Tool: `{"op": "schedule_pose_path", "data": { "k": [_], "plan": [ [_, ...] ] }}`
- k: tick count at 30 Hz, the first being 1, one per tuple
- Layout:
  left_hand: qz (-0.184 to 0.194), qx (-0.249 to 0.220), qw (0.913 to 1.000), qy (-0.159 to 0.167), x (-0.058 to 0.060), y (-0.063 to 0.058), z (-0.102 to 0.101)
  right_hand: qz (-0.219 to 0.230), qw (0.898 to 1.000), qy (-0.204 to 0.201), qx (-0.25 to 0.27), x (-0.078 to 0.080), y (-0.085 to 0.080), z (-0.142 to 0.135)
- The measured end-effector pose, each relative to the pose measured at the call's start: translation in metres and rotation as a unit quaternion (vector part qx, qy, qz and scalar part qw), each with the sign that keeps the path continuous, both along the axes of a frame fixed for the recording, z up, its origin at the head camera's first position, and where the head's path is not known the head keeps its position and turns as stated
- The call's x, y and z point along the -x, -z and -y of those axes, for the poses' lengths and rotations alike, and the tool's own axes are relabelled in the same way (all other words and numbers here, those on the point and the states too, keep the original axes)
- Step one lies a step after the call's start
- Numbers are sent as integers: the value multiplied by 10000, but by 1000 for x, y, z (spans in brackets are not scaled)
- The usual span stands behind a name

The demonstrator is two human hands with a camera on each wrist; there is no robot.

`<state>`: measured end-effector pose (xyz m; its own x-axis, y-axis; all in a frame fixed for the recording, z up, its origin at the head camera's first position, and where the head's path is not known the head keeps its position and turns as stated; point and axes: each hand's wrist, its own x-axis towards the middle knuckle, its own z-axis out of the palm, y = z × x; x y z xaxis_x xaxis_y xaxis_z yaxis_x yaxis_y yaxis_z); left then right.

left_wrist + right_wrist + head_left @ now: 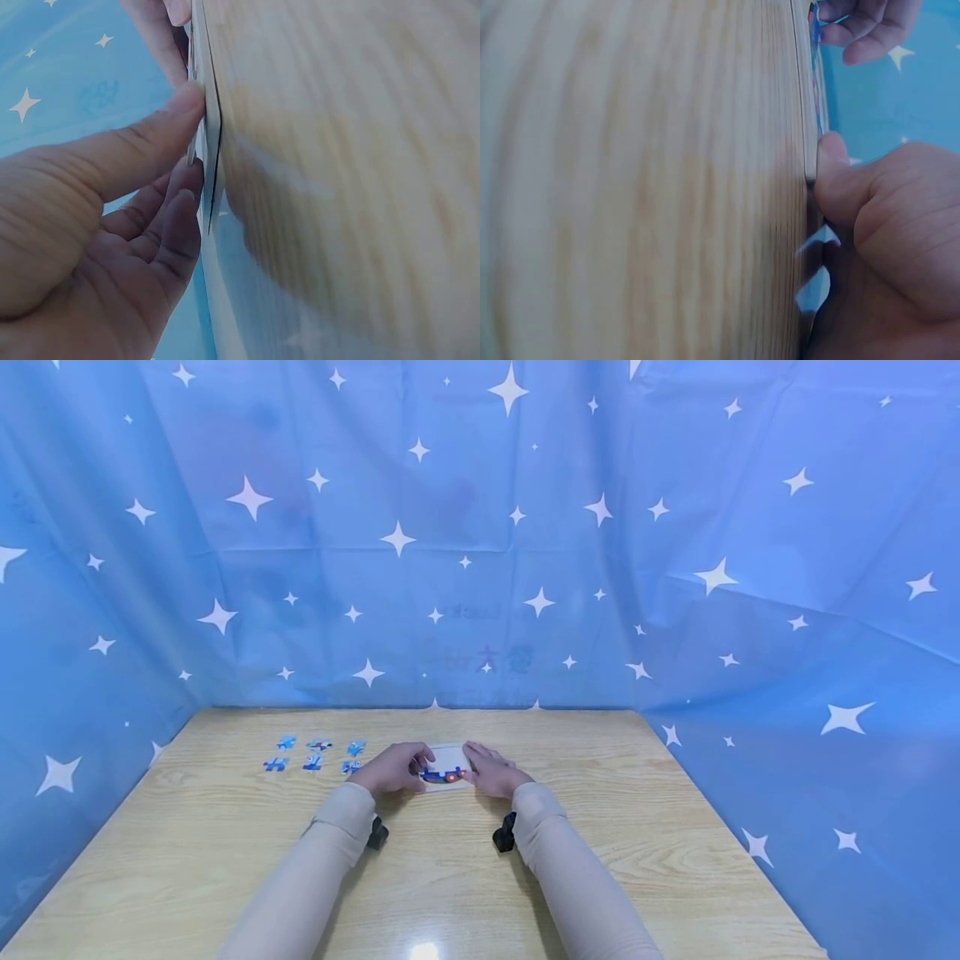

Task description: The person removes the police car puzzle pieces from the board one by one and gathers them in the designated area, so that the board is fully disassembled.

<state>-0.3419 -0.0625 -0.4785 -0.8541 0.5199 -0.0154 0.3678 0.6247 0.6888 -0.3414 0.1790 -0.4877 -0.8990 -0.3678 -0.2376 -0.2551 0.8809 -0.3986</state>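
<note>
A white puzzle board [448,755] lies flat on the table with a row of joined puzzle pieces [444,776] along its near side, showing blue, red and orange. My left hand [393,768] is at the board's left end. Its thumb and bent fingers come together on a thin puzzle piece [190,160] at the edge, seen edge-on in the left wrist view. At the right end my right hand [492,771] rests with fingers fairly straight along the board's side. In the right wrist view its thumb [832,176] presses by the near corner.
Several loose blue puzzle pieces [312,762] lie in two rows left of the board, the nearest beside my left hand. The wooden table [637,843] reaches back to a blue curtain [465,568] with white stars, which also hangs along both sides.
</note>
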Motion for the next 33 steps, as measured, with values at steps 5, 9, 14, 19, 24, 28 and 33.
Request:
{"op": "schedule_pose_path", "data": {
  "k": [5,9,14,19,24,28,33],
  "plan": [
    [103,-48,9999,-31,1,-1,0,-1,10000,-19,-14,0,1,0],
    [61,-38,10000,-38,-1,-2,-2,-24,10000,-19,-31,0,2,0],
    [5,-119,9999,-94,-3,-1,-3,-46,10000,-33,-30,-1,1,0],
    [137,-290,9994,-153,-2,1,-2,-65,10000,-55,-49,-2,0,-1],
    [239,-415,9986,-210,2,7,2,-58,10000,-47,-59,-3,-1,-1],
    [331,-585,9975,-223,4,10,5,-23,10000,-1,-61,-3,-1,0],
    [457,-855,9951,-217,6,11,8,-8,10000,-7,-8,0,2,-1]
  ]
}}
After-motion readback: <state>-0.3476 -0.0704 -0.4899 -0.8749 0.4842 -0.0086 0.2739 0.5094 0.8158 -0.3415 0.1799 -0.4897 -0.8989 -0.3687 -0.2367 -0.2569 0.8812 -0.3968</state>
